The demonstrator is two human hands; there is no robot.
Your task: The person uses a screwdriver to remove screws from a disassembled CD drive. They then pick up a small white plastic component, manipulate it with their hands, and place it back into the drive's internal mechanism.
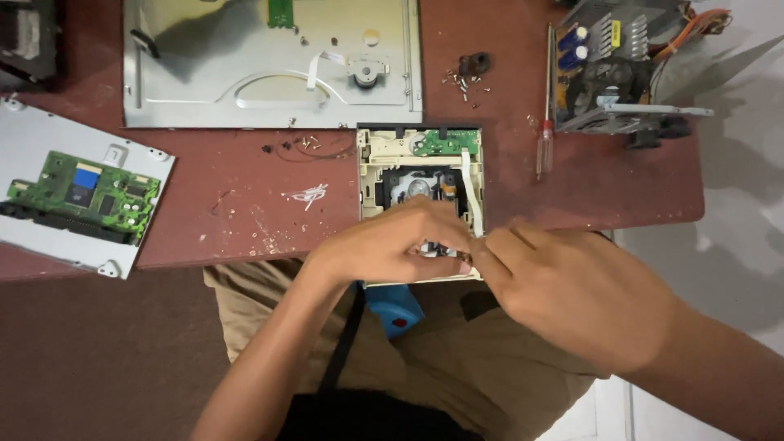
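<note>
Two hands meet over the near end of the cream plastic drive mechanism (420,175), which sits at the front edge of the reddish-brown table (237,196), partly overhanging your lap. Your left hand (392,241) curls over the mechanism's lower part, fingers bent and bunched together; what they pinch is hidden. Your right hand (572,294) comes in from the right, its fingertips touching the left hand's at the mechanism's lower right corner; its grip cannot be told. A white ribbon cable (468,184) runs down the mechanism's right side. Above it lies a metal chassis plate (269,65). A green circuit board (82,196) rests far left. A screwdriver (545,122) lies just right of the mechanism, with loose screws (465,82) nearby.
</note>
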